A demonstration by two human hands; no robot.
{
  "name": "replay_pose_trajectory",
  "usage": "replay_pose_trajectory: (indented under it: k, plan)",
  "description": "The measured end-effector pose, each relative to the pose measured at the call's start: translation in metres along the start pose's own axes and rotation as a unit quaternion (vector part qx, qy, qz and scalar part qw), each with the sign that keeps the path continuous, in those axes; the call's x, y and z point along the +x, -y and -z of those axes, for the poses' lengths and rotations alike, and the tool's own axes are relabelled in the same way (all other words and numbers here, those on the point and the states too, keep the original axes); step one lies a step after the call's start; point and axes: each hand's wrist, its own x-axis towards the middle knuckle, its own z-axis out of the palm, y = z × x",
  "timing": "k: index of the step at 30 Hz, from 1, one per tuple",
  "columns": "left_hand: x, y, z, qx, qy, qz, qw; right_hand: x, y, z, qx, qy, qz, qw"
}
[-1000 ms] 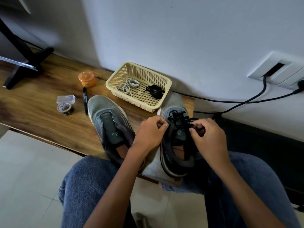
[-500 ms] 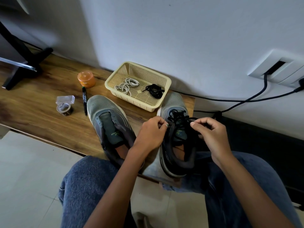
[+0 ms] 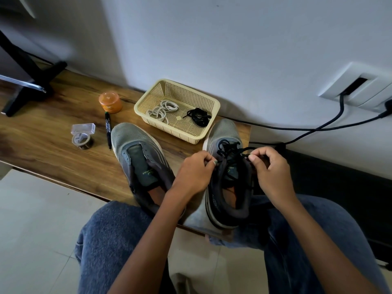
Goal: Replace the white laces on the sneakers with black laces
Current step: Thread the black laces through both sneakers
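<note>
Sneakers, two of them, stand toes-to-wall on the wooden table: the one at 9 o'clock has no lace, the other carries a black lace. Both hands are curled at it, the left hand pinching one end and the right hand the other. At 12 o'clock one basket holds a coil of white laces and one black bundle; toward 10 o'clock sit one marker, one orange jar and one tape roll.
</note>
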Motion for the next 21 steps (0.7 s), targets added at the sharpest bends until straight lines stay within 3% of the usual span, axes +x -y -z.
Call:
replay_pose_trajectory:
  k: [4, 7, 11, 15, 21]
  plan:
    - [-0.001, 0.001, 0.0, -0.01, -0.004, -0.001, 1.0, 0.0, 0.003, 0.003, 0.02, 0.021, -0.014, 0.999]
    - [-0.002, 0.0, 0.0, -0.029, -0.006, -0.008, 1.0, 0.003, 0.006, 0.01, 0.097, 0.035, -0.048, 0.993]
    - [-0.003, -0.002, -0.001, -0.07, 0.0, -0.027, 0.997, 0.01, 0.014, 0.024, 0.14, -0.067, -0.043, 0.987]
    - [0.0, 0.0, -0.004, -0.078, -0.001, -0.042, 0.996, 0.014, 0.026, 0.04, 0.104, -0.185, 0.026, 0.977]
    - [0.002, 0.003, -0.007, -0.072, 0.007, -0.076, 0.994, 0.013, 0.048, 0.057, 0.042, -0.239, 0.109, 0.964]
